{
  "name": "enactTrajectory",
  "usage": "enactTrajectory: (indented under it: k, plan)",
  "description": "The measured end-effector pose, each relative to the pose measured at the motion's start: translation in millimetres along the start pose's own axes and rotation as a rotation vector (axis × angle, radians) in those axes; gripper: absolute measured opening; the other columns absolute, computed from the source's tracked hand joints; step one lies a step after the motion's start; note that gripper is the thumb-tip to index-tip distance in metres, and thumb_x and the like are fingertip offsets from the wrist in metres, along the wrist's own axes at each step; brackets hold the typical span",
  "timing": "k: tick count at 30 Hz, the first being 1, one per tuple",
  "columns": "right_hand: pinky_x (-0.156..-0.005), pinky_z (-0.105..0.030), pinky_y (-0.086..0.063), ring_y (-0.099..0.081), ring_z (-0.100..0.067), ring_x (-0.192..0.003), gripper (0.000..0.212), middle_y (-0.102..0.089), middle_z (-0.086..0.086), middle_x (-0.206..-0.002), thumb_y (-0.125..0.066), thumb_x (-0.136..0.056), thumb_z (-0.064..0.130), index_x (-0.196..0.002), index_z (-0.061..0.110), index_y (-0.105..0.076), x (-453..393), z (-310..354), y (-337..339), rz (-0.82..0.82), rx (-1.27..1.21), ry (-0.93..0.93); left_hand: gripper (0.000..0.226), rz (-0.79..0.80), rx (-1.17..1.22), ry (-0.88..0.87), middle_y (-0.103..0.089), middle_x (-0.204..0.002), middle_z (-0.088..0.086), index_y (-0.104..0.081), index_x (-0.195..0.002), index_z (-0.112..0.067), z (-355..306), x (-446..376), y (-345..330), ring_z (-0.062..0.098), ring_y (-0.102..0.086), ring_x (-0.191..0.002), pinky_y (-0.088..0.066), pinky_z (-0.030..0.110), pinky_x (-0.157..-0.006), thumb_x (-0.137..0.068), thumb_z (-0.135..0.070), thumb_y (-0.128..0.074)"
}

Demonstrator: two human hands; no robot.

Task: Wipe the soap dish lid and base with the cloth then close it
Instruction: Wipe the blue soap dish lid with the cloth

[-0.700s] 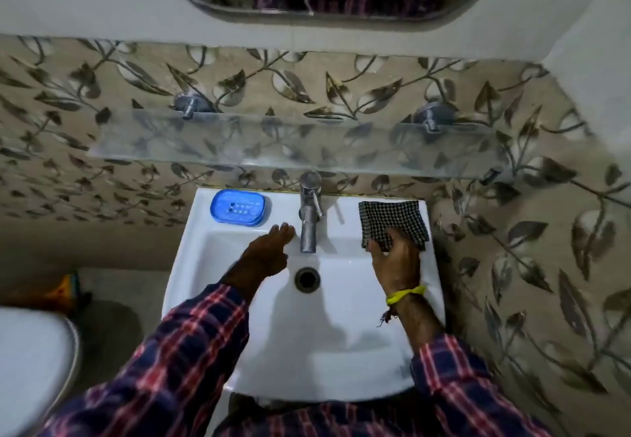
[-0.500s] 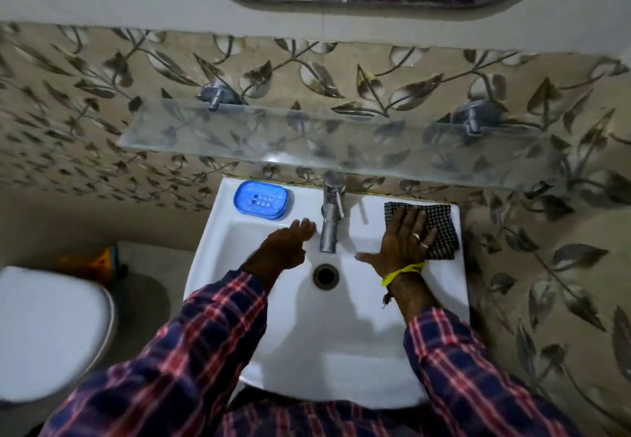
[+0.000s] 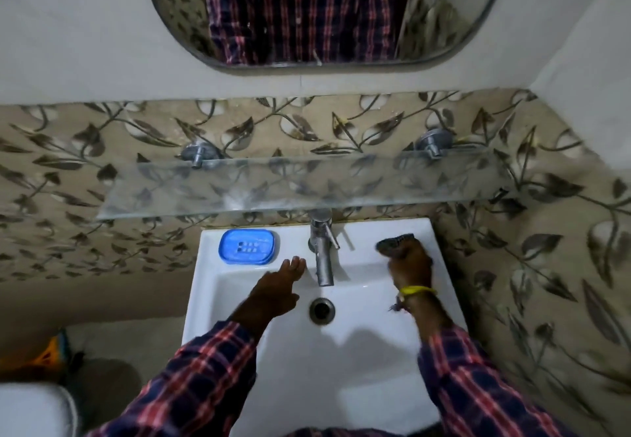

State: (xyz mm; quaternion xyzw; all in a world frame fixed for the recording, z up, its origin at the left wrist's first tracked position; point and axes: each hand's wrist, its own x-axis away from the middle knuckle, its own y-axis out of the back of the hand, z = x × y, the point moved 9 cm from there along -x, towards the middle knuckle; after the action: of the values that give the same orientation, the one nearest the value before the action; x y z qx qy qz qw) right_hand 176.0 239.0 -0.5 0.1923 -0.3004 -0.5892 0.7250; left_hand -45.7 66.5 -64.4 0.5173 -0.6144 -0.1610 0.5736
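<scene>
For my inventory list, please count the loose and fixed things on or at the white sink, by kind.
Soap dish (blue, closed): 1
Cloth (checked, bunched in the right hand): 1
Tap (metal): 1
Drain: 1
Total: 4

The soap dish [image 3: 247,246] is a blue rounded rectangle lying flat on the white basin's back ledge at about ten o'clock from the drain, its lid on, with a small cluster of slots in the middle of the top. The cloth [image 3: 392,242] is dark and checked, bunched into a wad at about one o'clock from the drain on the ledge's far right side, mostly hidden so only its top edge shows.
</scene>
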Motion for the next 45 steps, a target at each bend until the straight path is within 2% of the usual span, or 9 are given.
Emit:
enactTrajectory:
  k: [3,9,16,24,27,31,35,40,45]
  plan:
    - [-0.058,-0.035,-0.052,-0.061,-0.032,-0.063,0.018,-0.067,-0.029,-0.086,-0.06,-0.092,0.009,-0.094,-0.008,-0.065,25.1,-27.6,14.6,0.04,-0.584,-0.322,0.08,0.007,0.06,-0.046,0.008,-0.17,0.002,0.003,-0.161,-0.021,-3.7,5.5,3.8,0.021,0.003,-0.157,-0.012,0.041,-0.126,-0.103,-0.021,-0.052]
    - [-0.082,-0.044,-0.057,-0.074,-0.032,-0.09,0.026,-0.076,-0.016,-0.102,-0.07,-0.079,0.02,-0.098,0.003,-0.075,119.9,-30.2,-21.3,0.399,-1.071,-0.58,0.059,-0.269,0.371,-0.055,-0.042,-0.159,0.006,-0.031,-0.158,-0.021,13.9,46.5,26.4,0.026,-0.04,-0.146,-0.03,0.032,-0.119,-0.103,-0.019,-0.052]
    - [-0.087,-0.05,-0.052,-0.064,-0.038,-0.106,0.045,-0.066,-0.024,-0.116,-0.059,-0.074,-0.006,-0.119,-0.004,-0.062,169.3,-7.7,-67.7,0.512,-1.033,-0.614,0.043,-0.376,0.543,0.034,-0.061,-0.143,0.007,-0.056,-0.143,-0.015,53.6,104.6,14.1,0.027,-0.059,-0.129,-0.043,0.031,-0.108,-0.1,-0.022,-0.06]
    - [-0.101,-0.048,-0.047,-0.06,-0.031,-0.12,0.054,-0.067,-0.014,-0.126,-0.075,-0.075,0.029,-0.124,0.008,-0.066,193.0,10.7,-109.4,0.671,-0.762,-0.602,0.043,-0.405,0.603,0.15,-0.061,-0.143,0.007,-0.056,-0.142,-0.016,81.6,119.0,13.0,0.025,-0.055,-0.132,-0.042,0.032,-0.111,-0.1,-0.027,-0.06]
    - [-0.107,-0.049,-0.043,-0.055,-0.034,-0.128,0.066,-0.061,-0.017,-0.134,-0.078,-0.075,0.036,-0.131,0.007,-0.06,197.0,7.2,-120.1,0.643,-0.718,-0.645,0.04,-0.491,0.851,0.267,-0.067,-0.131,0.009,-0.061,-0.133,-0.012,103.3,121.1,15.7,0.024,-0.063,-0.12,-0.049,0.029,-0.1,-0.097,-0.028,-0.066]
    - [-0.092,-0.042,-0.048,-0.067,-0.023,-0.101,0.029,-0.075,-0.005,-0.11,-0.071,-0.082,0.028,-0.109,0.02,-0.074,189.4,13.7,-120.6,0.663,-0.552,-0.541,0.041,-0.627,1.298,0.46,-0.07,-0.118,0.015,-0.06,-0.126,-0.009,133.7,114.6,20.0,0.03,-0.068,-0.104,-0.056,0.038,-0.093,-0.094,-0.032,-0.071]
    - [-0.087,-0.041,-0.055,-0.068,-0.032,-0.105,0.038,-0.073,-0.017,-0.113,-0.055,-0.086,0.003,-0.122,-0.002,-0.062,185.2,38.2,-124.4,0.741,-0.72,-0.501,0.052,-0.713,1.554,0.577,-0.065,-0.104,0.017,-0.054,-0.13,-0.002,146.9,95.9,31.7,0.027,-0.062,-0.081,-0.056,0.036,-0.077,-0.092,-0.034,-0.072]
    - [-0.081,-0.048,-0.059,-0.071,-0.036,-0.092,0.029,-0.073,-0.023,-0.104,-0.057,-0.08,0.003,-0.105,0.0,-0.071,170.2,51.4,-129.0,0.719,-0.835,-0.514,0.047,-0.768,1.434,0.642,-0.069,-0.117,0.025,-0.063,-0.116,0.002,159.0,70.6,38.6,0.04,-0.068,-0.109,-0.056,0.049,-0.096,-0.089,-0.034,-0.076]
    - [-0.091,-0.058,-0.054,-0.067,-0.047,-0.1,0.049,-0.068,-0.033,-0.111,-0.076,-0.074,0.015,-0.113,-0.011,-0.064,153.3,56.7,-126.5,0.661,-0.81,-0.407,0.023,-0.808,1.121,0.742,-0.078,-0.095,0.02,-0.078,-0.091,-0.002,164.5,68.1,50.9,0.036,-0.073,-0.096,-0.058,0.043,-0.09,-0.081,-0.023,-0.08]
